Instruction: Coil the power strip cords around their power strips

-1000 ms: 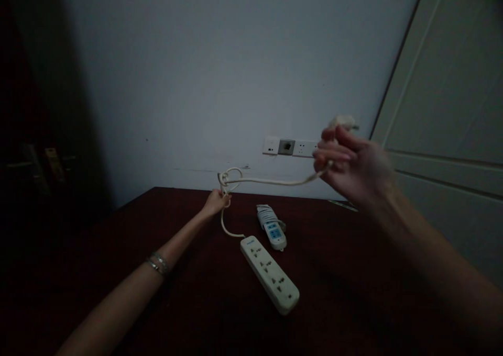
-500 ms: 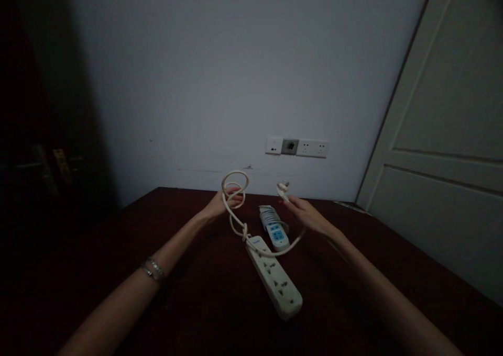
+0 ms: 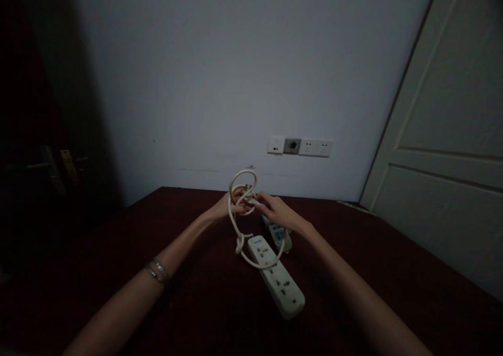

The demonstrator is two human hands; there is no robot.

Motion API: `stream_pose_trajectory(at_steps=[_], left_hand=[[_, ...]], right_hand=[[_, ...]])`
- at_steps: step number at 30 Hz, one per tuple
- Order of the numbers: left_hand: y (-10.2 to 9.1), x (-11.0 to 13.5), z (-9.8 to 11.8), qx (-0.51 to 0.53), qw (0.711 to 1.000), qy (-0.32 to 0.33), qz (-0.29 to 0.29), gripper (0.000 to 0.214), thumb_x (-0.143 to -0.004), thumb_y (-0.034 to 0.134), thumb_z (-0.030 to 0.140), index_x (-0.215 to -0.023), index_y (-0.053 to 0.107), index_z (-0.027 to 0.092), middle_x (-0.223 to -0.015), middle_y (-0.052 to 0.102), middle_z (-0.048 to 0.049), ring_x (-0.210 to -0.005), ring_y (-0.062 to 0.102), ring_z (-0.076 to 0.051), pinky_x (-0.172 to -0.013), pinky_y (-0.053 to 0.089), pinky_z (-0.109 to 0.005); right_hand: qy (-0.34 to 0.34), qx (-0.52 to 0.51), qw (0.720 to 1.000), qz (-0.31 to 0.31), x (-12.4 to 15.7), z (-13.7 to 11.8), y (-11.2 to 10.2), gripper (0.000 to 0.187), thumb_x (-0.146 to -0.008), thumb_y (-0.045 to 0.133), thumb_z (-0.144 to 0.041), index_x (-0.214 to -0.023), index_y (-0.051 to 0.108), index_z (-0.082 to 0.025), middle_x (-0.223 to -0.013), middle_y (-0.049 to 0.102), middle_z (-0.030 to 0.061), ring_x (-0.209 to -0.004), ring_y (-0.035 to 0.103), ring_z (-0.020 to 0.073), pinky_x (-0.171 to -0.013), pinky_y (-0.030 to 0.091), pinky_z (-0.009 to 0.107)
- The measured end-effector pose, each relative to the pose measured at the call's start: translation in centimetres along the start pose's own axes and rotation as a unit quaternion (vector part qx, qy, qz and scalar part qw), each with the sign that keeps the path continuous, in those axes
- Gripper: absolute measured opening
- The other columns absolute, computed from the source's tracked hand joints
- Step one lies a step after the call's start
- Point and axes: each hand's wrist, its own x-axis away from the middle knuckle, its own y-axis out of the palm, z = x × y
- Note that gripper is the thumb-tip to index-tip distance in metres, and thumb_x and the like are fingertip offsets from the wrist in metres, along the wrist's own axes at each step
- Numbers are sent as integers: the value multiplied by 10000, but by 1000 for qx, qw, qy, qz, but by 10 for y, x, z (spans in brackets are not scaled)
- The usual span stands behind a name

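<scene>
My left hand (image 3: 225,207) is closed on the looped white power cord (image 3: 231,214), whose coils stand up above the fingers. My right hand (image 3: 277,209) pinches the white plug (image 3: 252,201) at the cord's end, right at the loops. The cord drops to a knot and also hangs in a curve over a white power strip (image 3: 281,282), which lies slantwise on the dark red table (image 3: 196,293). Behind it, partly covered by my right hand and wrist, lies a smaller power strip with blue sockets (image 3: 278,232).
Wall sockets and switches (image 3: 299,146) sit in a row on the pale wall behind the table. A white panelled door (image 3: 444,188) stands at the right. At the dark left side are door handles (image 3: 68,165).
My right hand has moved left with the plug, bringing it to the cord loops at my left hand. It now covers part of the smaller power strip.
</scene>
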Motion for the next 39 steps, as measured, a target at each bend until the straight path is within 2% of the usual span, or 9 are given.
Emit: stream_pose_trajectory(at_steps=[10,13,18,22,25,29,32,35,39], left_hand=[[2,2,-8,57,996,7,67,729,-518,607,19,-1206,440,192,-987,593,-57,-752,592,-160,-628,497,-267],[-1,3,-10,53,998,3,26,761,-537,606,28,-1250,416,218,-1009,584,-61,-746,586,-161,-594,495,-261],[-8,2,-13,55,998,0,-44,809,-586,653,39,-1309,365,262,-1173,532,-81,-880,591,-176,-756,480,-302],[-8,3,-9,28,997,-15,-71,817,-614,685,80,-1334,337,249,-1183,536,-114,-907,601,-195,-783,469,-315],[-7,5,-8,8,997,-29,-76,819,-633,664,95,-1353,306,251,-1195,531,-130,-900,608,-213,-709,483,-295],[-4,10,-8,-4,998,-25,-52,780,-621,567,54,-1343,332,234,-1157,562,-125,-856,621,-207,-646,481,-266],[-2,13,-7,-22,998,-29,-45,745,-591,528,45,-1307,395,201,-1077,607,-120,-793,632,-197,-628,479,-262],[-1,15,-5,-46,997,-36,-46,720,-588,522,50,-1288,422,189,-1030,627,-117,-746,639,-194,-620,484,-272],[0,16,-4,-57,996,-43,-47,739,-593,509,57,-1308,403,211,-1046,624,-111,-700,643,-180,-611,491,-276]], right_hand=[[39,43,998,6,3,-12,9,204,-847,480,-253,-921,659,-190,-867,676,55,-760,581,176,-706,377,269],[78,62,995,22,2,-12,15,184,-841,491,-266,-894,652,-196,-809,668,57,-715,575,174,-664,376,265],[161,33,979,117,-5,-2,26,285,-790,560,-257,-1045,495,-147,-697,613,28,-577,532,137,-537,368,228],[235,-90,965,68,-16,2,27,240,-825,505,-369,-884,560,-143,-629,579,13,-375,430,81,-400,324,215],[281,-238,930,14,-23,4,25,264,-813,513,-338,-659,564,-130,-489,498,-14,-332,353,58,-354,283,199],[284,-427,859,-1,-24,8,21,111,-737,527,-187,-643,537,-128,-559,524,6,-444,430,69,-361,280,161],[287,-579,763,-12,-21,13,21,110,-744,444,-172,-675,522,-136,-630,539,26,-523,476,86,-396,336,156],[306,-648,698,-21,-22,15,24,129,-791,419,-178,-728,525,-141,-621,522,7,-503,458,74,-380,317,139],[333,-633,698,-39,-27,14,27,98,-818,454,-163,-768,536,-142,-602,519,-11,-455,433,59,-364,290,134]])
